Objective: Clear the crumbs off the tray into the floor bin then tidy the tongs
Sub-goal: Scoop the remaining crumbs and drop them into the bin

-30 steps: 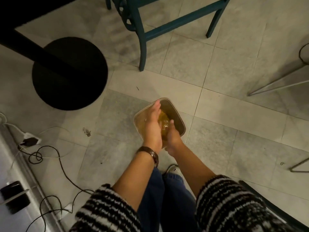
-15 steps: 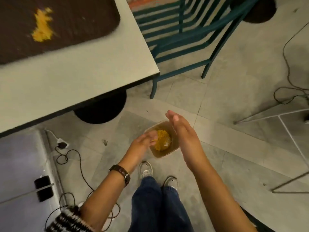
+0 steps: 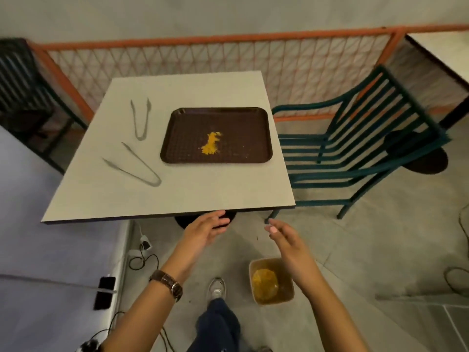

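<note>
A dark brown tray (image 3: 182,128) lies on the white table (image 3: 203,194), with a small heap of yellow crumbs (image 3: 211,143) near its middle and a few specks to the right. Two metal tongs rest left of the tray: one pair (image 3: 140,120) further back, the other pair (image 3: 137,165) nearer the front. On the floor stands a tan bin (image 3: 288,288) with yellow crumbs inside. My left hand (image 3: 203,232) and my right hand (image 3: 284,240) hover in front of the table edge, above the floor, both empty with fingers apart.
A teal slatted chair (image 3: 355,153) stands right of the table. An orange mesh fence (image 3: 279,62) runs behind. Cables and a plug (image 3: 144,246) lie on the floor at the left. My shoe (image 3: 216,288) is beside the bin. A second table corner (image 3: 441,52) shows far right.
My view has lifted from the floor bin up to the table. Both hands rose from inside the bin and separated, now hanging in front of the table edge.
</note>
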Demonstrator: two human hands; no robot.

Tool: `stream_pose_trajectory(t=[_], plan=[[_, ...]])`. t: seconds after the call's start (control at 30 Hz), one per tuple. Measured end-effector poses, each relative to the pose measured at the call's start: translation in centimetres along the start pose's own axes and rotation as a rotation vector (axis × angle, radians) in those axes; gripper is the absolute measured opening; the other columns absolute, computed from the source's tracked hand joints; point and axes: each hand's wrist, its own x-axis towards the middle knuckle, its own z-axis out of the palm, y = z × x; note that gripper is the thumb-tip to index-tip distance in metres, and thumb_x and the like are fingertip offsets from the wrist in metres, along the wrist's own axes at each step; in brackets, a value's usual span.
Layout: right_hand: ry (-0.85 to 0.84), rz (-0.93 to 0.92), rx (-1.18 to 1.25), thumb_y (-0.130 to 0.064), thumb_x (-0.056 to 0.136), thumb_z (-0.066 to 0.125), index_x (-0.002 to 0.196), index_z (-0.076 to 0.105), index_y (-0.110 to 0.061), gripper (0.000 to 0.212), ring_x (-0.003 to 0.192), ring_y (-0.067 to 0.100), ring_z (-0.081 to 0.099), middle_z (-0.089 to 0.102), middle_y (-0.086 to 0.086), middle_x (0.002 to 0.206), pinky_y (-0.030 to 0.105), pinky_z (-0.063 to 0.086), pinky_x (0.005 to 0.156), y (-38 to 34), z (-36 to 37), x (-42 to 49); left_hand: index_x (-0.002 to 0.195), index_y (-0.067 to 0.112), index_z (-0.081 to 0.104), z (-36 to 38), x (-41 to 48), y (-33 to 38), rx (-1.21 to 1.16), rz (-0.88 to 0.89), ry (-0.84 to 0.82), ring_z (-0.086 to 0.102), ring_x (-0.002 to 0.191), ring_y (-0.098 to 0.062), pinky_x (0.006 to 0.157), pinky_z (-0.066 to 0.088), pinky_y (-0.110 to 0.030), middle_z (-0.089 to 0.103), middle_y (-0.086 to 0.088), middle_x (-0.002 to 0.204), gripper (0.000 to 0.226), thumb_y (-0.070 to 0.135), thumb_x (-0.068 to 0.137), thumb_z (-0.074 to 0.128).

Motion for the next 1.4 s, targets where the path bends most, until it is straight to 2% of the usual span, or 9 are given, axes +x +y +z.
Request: stream_pose_trajectory(t=[0.13,0.27,0.4,0.67,0.8,0.93,1.03,1.2,1.4], plan=[[-0.113,-0.025,-0.094,-0.037,0.095,0.046,0.134,0.043,-0.03,0.039,0.108,-0.002,0.043,0.048,-0.014,0.124,0.012,0.036,0.086,-3.1,3.8,3.5,0.118,0.025,0.058,-3.6,2.3,1.3,-0.058,-0.019,0.049,0.061,0.108,-0.012,0.099,0.042,-0.031,0.066,0.002,0.117,0.028,0.024,0.098,0.039],[-0.223,-0.074,-0.36,-0.043,0.095,0.043,0.139,0.038,-0.029,0.046,0.129,0.009,0.041,0.04,-0.008,0.146,0.021,0.033,0.101,-6.1,8.8,9.1,0.114,0.028,0.061,-7.3,6.7,3.9,-0.058,0.012,0.052,0.06,0.109,-0.013,0.104,0.04,-0.033,0.066,0.003,0.116,0.026,0.028,0.097,0.04],[-0.222,-0.163,-0.643,-0.047,0.096,0.039,0.144,0.031,-0.029,0.052,0.142,0.015,0.025,0.023,-0.006,0.156,0.034,0.016,0.118,-8.7,13.2,16.4,0.112,0.031,0.059,-11.4,13.1,7.4,0.003,0.022,0.018,0.06,0.106,-0.008,0.103,0.038,-0.03,0.065,0.01,0.11,0.026,0.032,0.097,0.038],[-0.244,-0.295,-0.873,-0.038,0.1,0.031,0.148,0.022,-0.018,0.053,0.147,0.012,0.006,0.015,-0.001,0.158,0.029,-0.007,0.115,-11.4,18.6,27.6,0.11,0.027,0.059,-18.0,22.9,10.1,-0.015,-0.035,0.055,0.061,0.101,-0.01,0.1,0.04,-0.029,0.065,0.004,0.108,0.024,0.024,0.097,0.038],[-0.416,-0.256,-1.013,-0.042,0.1,0.027,0.15,0.014,-0.015,0.058,0.147,0.013,0.0,0.006,0.001,0.16,0.033,-0.008,0.117,-10.1,20.7,30.3,0.102,0.03,0.061,-20.1,25.9,9.1,-0.052,-0.095,0.106,0.062,0.101,-0.012,0.1,0.042,-0.032,0.067,0.003,0.106,0.021,0.023,0.095,0.042],[-0.517,-0.262,-1.078,-0.044,0.099,0.025,0.15,0.013,-0.014,0.06,0.147,0.015,-0.001,0.005,0.001,0.16,0.036,-0.008,0.117,-9.1,21.7,32.8,0.112,0.021,0.06,-20.5,27.5,8.2,-0.07,-0.165,0.134,0.061,0.101,-0.015,0.095,0.041,-0.029,0.065,-0.001,0.109,0.025,0.021,0.096,0.041],[-0.543,-0.281,-1.127,-0.046,0.098,0.023,0.15,0.013,-0.014,0.062,0.147,0.016,-0.002,0.004,0.001,0.16,0.041,-0.007,0.118,-8.4,22.0,34.2,0.115,0.017,0.059,-20.8,28.5,8.1,-0.06,-0.204,0.149,0.06,0.102,-0.019,0.096,0.04,-0.03,0.063,-0.005,0.112,0.026,0.019,0.096,0.041],[-0.613,-0.387,-1.113,-0.066,0.077,-0.008,0.151,0.007,-0.016,0.09,0.146,0.012,-0.007,-0.001,-0.002,0.16,0.036,-0.009,0.118,-7.6,22.0,36.1,0.113,0.012,0.06,-21.2,29.8,8.4,-0.063,-0.217,0.197,0.061,0.091,-0.017,0.086,0.045,-0.023,0.064,-0.01,0.11,0.025,0.014,0.095,0.043],[-0.589,-0.447,-1.14,-0.065,0.082,-0.004,0.15,0.0,-0.017,0.084,0.143,0.006,-0.016,-0.008,-0.005,0.159,0.032,-0.019,0.116,-6.5,19.2,37.8,0.114,0.014,0.06,-20.6,31.5,8.3,-0.06,-0.228,0.193,0.061,0.098,-0.019,0.075,0.043,-0.015,0.064,-0.005,0.107,0.025,0.017,0.096,0.042]])
